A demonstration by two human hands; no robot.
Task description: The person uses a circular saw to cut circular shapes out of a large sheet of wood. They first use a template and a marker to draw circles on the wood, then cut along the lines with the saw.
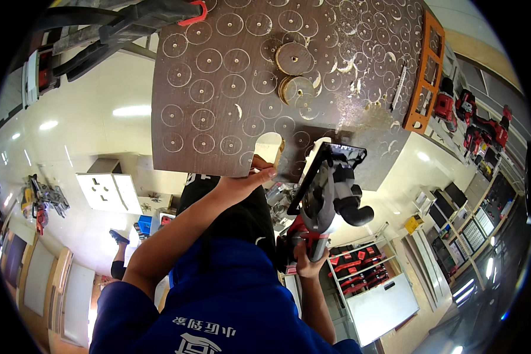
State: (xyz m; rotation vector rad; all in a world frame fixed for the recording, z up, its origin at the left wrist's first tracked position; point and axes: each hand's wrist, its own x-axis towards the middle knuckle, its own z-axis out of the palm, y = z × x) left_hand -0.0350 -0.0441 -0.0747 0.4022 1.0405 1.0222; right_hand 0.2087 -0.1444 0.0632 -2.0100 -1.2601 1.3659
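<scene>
My left hand (249,179) is at the near edge of a dark brown board (218,133), beside a rounded cutout that opens at that edge. Its thumb and fingers close on the board there; part of the grip is hidden. In my right hand (310,264) is the handle of a red and black power saw (318,215), which looks like a circular saw. The saw is tilted, its black-framed base plate upright beside a second cutout. Scored circles with centre holes cover the board. Two small stacks of round wooden discs (295,59) stand on it.
Sawdust and curved offcuts (366,97) lie on the board's right half. An orange slotted rail (426,74) runs along its right edge, near several red power tools (478,121). Black tool parts (121,26) stand at the far left. A white-topped cart (383,307) is at lower right.
</scene>
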